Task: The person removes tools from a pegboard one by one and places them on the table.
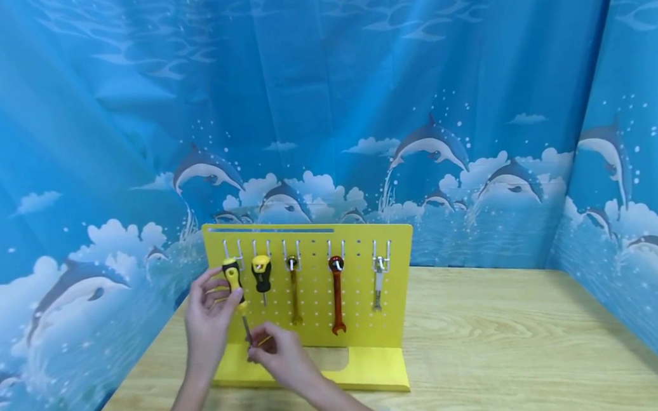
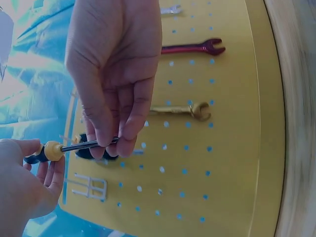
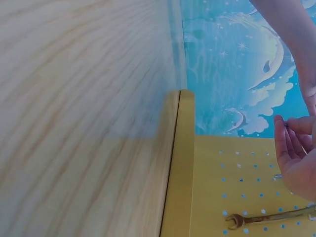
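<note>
A long yellow-and-black screwdriver [image 1: 233, 276] is held upright, handle up, in front of the left end of a yellow pegboard [image 1: 314, 232]. My left hand [image 1: 207, 313] grips its handle, thumb on the near side. Lower down, my right hand [image 1: 282, 355] pinches the steel shaft [image 2: 81, 145] near its tip between thumb and fingertips. In the right wrist view the right hand [image 3: 301, 165] shows at the right edge, fingertips together. Behind the handle is a white wire hook [image 2: 91, 186] with no tool on it.
On neighbouring hooks hang a stubby screwdriver [image 1: 262, 274], a gold wrench [image 1: 296, 297], a red wrench [image 1: 338, 300] and a small silver adjustable wrench [image 1: 378, 285]. The board's base [image 1: 375, 368] stands on a wooden table [image 1: 515, 332]. Blue dolphin curtains [image 1: 322, 104] enclose the back and sides.
</note>
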{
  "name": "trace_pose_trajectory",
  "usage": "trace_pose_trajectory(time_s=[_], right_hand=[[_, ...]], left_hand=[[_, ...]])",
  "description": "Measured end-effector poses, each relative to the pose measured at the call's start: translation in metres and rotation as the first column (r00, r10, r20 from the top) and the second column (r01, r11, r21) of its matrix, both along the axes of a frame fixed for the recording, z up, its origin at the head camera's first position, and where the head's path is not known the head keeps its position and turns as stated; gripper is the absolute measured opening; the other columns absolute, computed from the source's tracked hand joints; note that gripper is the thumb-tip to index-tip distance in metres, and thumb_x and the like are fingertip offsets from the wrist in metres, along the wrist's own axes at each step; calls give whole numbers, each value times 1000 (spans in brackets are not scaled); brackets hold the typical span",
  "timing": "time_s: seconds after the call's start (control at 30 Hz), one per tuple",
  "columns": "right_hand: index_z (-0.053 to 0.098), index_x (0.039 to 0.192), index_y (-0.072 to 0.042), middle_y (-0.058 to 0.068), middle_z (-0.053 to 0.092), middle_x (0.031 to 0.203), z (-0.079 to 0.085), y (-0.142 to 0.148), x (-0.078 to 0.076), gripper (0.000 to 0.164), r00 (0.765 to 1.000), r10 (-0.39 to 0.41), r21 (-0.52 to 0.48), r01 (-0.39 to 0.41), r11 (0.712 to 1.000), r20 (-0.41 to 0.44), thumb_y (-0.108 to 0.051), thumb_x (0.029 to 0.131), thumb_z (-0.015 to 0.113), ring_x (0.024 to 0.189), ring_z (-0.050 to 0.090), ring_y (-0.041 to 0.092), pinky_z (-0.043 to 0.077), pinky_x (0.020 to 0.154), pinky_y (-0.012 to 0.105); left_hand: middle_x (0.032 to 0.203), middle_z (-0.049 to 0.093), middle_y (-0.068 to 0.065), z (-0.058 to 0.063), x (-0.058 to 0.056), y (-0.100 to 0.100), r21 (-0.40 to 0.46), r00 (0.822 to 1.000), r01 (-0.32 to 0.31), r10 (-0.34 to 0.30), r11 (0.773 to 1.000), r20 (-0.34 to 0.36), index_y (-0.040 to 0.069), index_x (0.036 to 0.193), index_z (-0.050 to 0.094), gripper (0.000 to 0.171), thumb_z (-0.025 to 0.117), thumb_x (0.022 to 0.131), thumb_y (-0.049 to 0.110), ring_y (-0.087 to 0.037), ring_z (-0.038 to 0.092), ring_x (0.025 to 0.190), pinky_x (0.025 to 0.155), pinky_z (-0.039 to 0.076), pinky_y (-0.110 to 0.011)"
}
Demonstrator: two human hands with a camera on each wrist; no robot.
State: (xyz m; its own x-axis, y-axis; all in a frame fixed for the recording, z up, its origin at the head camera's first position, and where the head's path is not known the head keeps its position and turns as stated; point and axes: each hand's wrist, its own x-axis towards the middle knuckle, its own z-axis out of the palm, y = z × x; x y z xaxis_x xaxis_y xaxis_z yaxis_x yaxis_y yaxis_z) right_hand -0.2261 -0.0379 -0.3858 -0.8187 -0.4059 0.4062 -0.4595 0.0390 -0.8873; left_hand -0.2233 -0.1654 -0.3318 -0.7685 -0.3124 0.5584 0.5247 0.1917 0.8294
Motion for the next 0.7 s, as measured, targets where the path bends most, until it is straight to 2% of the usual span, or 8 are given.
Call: trace_pose_trajectory(time_s=[0.2, 0.43, 0.53, 0.7], right_hand=[[60, 97, 4, 5, 62, 82, 1, 18, 7, 17, 997, -14, 29, 16, 999, -73, 8, 81, 61, 68, 60, 8, 52, 63, 20], [60, 93, 5, 7, 63, 81, 16, 43, 25, 16, 991, -79, 94, 89, 992, -104, 10, 79, 62, 72, 58, 11, 52, 66, 22], [61, 93, 1, 4, 63, 81, 10, 53, 23, 16, 986, -94, 122, 111, 986, -139, 8, 79, 64, 73, 58, 9, 52, 66, 22], [62, 93, -3, 1, 63, 81, -2, 71, 19, 17, 985, -84, 141, 106, 984, -153, 3, 79, 66, 73, 58, 7, 52, 66, 22]], left_hand=[[102, 51, -7, 2, 7, 13, 12, 997, 76, -75, 997, -22, 2, 126, 45, 45, 63, 85, -1, -17, 54, 89, 78, 49, -18], [102, 52, -11, -1, 7, 33, -21, 983, 171, -172, 985, -65, 5, 128, 45, 49, 65, 83, -3, -19, 55, 88, 77, 51, -22], [101, 51, -12, -2, 6, 42, -38, 976, 203, -205, 978, -78, 6, 130, 45, 52, 64, 83, -2, -18, 55, 87, 76, 51, -22], [103, 50, -13, 1, 9, 55, -70, 969, 239, -243, 968, -53, 4, 133, 43, 55, 64, 83, -3, -18, 55, 88, 76, 52, -25]])
